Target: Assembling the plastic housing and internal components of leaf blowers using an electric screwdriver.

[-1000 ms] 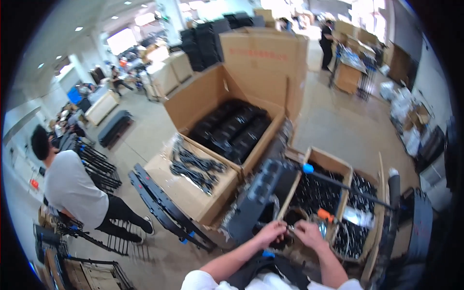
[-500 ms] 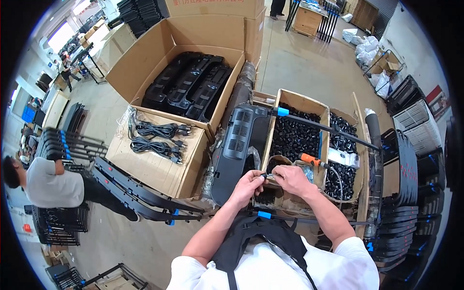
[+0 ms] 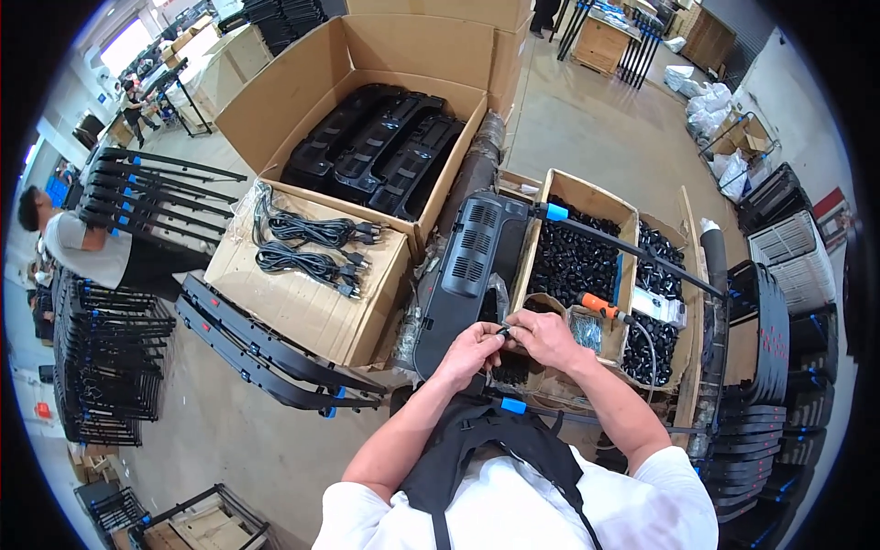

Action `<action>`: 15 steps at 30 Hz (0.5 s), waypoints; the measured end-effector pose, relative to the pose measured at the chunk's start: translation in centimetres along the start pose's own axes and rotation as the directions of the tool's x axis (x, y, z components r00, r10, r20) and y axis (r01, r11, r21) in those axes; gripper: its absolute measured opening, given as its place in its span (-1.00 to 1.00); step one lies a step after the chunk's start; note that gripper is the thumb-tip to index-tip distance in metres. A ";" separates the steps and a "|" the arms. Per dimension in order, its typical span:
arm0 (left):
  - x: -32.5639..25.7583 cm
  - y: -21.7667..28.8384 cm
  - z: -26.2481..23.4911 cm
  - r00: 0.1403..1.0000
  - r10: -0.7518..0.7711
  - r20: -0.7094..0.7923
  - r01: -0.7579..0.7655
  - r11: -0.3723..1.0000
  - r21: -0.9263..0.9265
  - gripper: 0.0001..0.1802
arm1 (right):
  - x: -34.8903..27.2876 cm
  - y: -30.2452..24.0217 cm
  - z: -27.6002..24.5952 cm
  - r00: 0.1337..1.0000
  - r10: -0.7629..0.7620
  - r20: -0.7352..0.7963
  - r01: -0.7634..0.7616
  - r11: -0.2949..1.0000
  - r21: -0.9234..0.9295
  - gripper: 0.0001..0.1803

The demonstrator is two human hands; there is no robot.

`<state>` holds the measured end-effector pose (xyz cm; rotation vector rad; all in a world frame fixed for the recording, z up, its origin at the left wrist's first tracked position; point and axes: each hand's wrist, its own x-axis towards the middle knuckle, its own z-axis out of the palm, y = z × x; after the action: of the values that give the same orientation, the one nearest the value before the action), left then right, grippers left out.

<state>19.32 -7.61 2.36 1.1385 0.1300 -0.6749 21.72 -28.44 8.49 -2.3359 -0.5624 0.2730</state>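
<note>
My left hand (image 3: 471, 354) and my right hand (image 3: 548, 340) meet in front of me, fingers pinched together. Between the fingertips is a small dark piece (image 3: 505, 331), too small to name; fingers partly cover it. Just beyond the left hand lies a long black plastic housing (image 3: 472, 252) with vent slots, joined to a black tube frame (image 3: 632, 247) wrapped in blue tape at its corner. Right of my hands, an orange power screwdriver (image 3: 600, 304) with a cable rests across a wooden bin (image 3: 629, 213) of small black plastic parts. Screws (image 3: 585, 332) lie beside it.
An open carton (image 3: 417, 44) of black housings stands ahead. Coiled power cords (image 3: 307, 261) lie on a closed carton (image 3: 275, 307) to the left. Black curved frames (image 3: 275, 353) lean below it. A person (image 3: 87, 243) works by stacked frames at far left. More frames (image 3: 752, 440) stand right.
My hands have drawn closer together, and the shiny bit seen between them is now mostly covered. The view has turned slightly left. At far left, the person and a bundle of frames have moved farther away.
</note>
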 end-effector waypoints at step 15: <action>-1.6 -1.3 -2.9 0.992 -0.054 -0.113 0.022 0.963 -0.269 -0.69 | 2.4 -3.0 4.7 0.937 -0.294 -0.188 0.267 0.951 -0.158 -0.68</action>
<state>17.98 -4.72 0.76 0.9172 0.3362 -0.6030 21.30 -22.56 7.03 -2.3322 -0.8179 -0.1472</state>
